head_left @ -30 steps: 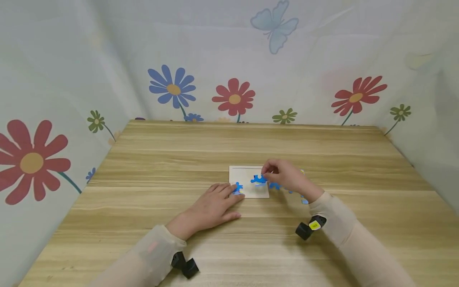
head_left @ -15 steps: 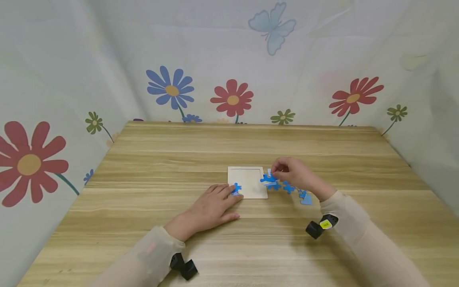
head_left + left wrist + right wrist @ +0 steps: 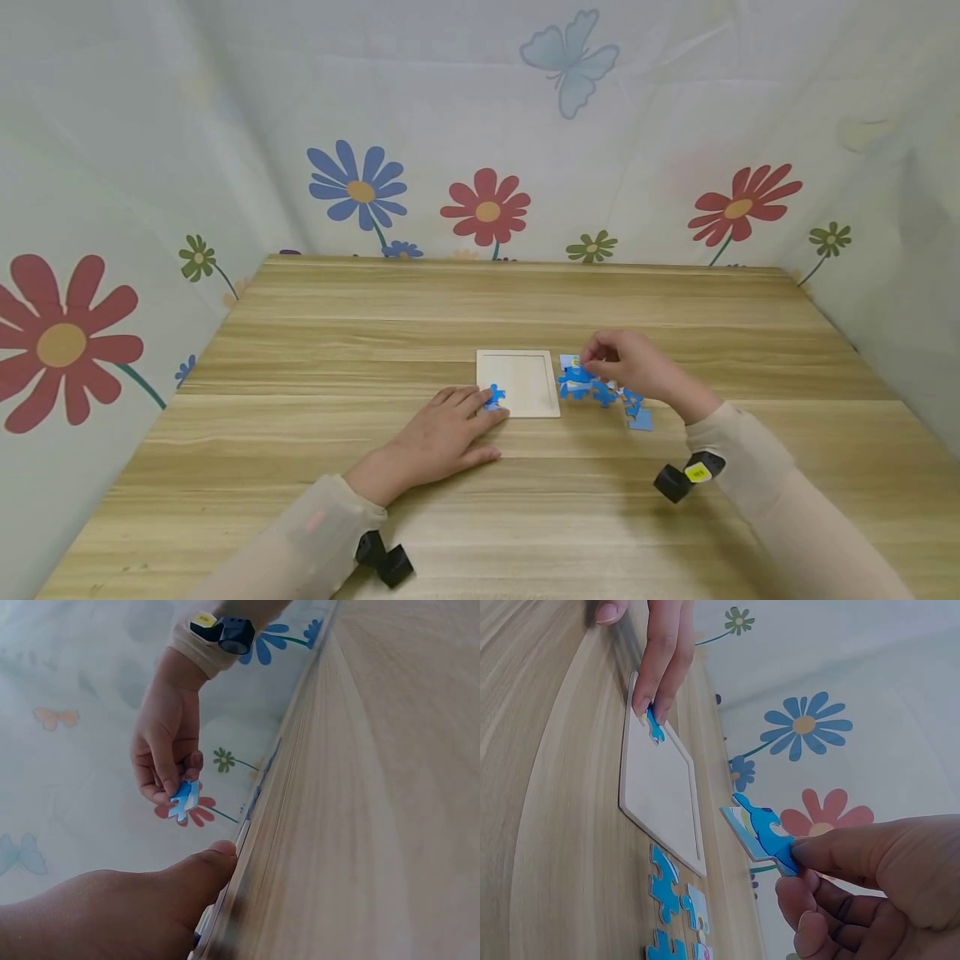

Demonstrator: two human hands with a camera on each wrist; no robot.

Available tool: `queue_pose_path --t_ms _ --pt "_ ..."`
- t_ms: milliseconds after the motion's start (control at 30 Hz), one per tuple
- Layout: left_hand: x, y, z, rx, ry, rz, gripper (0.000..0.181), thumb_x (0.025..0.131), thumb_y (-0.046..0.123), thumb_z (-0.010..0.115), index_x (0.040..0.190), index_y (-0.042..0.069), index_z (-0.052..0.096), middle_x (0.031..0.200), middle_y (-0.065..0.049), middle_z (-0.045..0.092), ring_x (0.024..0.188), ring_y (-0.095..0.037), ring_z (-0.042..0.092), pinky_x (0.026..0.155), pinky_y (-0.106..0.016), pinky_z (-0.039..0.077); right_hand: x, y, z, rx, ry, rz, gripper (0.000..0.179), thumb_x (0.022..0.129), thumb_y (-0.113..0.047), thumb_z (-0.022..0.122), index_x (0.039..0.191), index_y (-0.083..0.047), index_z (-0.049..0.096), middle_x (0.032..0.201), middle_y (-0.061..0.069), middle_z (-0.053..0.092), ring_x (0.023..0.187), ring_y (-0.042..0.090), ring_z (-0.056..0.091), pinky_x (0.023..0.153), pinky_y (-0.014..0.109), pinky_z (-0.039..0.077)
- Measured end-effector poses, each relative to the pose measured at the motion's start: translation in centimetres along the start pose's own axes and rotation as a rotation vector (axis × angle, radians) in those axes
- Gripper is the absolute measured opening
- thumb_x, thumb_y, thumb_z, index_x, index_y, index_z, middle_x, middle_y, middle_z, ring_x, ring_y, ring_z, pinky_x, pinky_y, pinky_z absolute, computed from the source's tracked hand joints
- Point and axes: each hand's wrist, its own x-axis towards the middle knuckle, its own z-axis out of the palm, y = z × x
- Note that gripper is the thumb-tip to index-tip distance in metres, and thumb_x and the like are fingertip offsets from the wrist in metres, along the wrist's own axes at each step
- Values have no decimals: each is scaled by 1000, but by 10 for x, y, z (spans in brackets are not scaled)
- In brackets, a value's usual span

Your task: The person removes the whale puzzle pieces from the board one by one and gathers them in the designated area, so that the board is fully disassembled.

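Note:
My right hand (image 3: 626, 362) pinches a blue jigsaw piece (image 3: 763, 832) between thumb and fingers. It holds the piece in the air over several loose jigsaw pieces (image 3: 603, 393), just right of a square wooden puzzle tray (image 3: 527, 379). With fingers stretched out, my left hand (image 3: 442, 437) rests at the tray's near left corner. Its fingertips touch another blue piece (image 3: 655, 727) lying inside that corner and partly cover it. In the left wrist view the held piece (image 3: 184, 801) hangs below the right hand's fingertips, clear of the table.
The wooden table (image 3: 360, 325) reaches back to a white cloth (image 3: 420, 100) printed with flowers and a butterfly. Loose pieces lie close together along the tray's right side, one (image 3: 640, 419) a little nearer to me. Each wrist carries a small black camera.
My right hand has moved right with its jigsaw piece, from above the tray to above the loose pieces. My left hand stays at the tray's corner.

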Motion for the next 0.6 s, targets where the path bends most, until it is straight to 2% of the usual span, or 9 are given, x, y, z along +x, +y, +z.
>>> queue_pose_path --t_ms 133,300,600 --pt "0 0 1 -5 4 0 51 94 52 52 136 22 53 144 -12 50 131 -30 48 111 -46 36 -3 4 -2 -8 2 -7 4 92 -3 59 92 -1 63 76 7 60 64 20 53 53 22 45" --pt "-1 0 0 -9 17 1 50 94 51 53 135 21 54 143 -13 51 130 -30 49 110 -46 36 -8 8 -2 7 -13 -1 4 92 -3 59 92 0 62 77 12 61 65 22 56 53 22 45" --pt "-1 0 0 -8 10 0 51 94 51 52 136 21 53 144 -13 50 131 -30 48 110 -45 36 -19 12 -4 41 -51 9 6 93 -5 60 93 1 62 74 11 60 60 16 52 51 21 44"
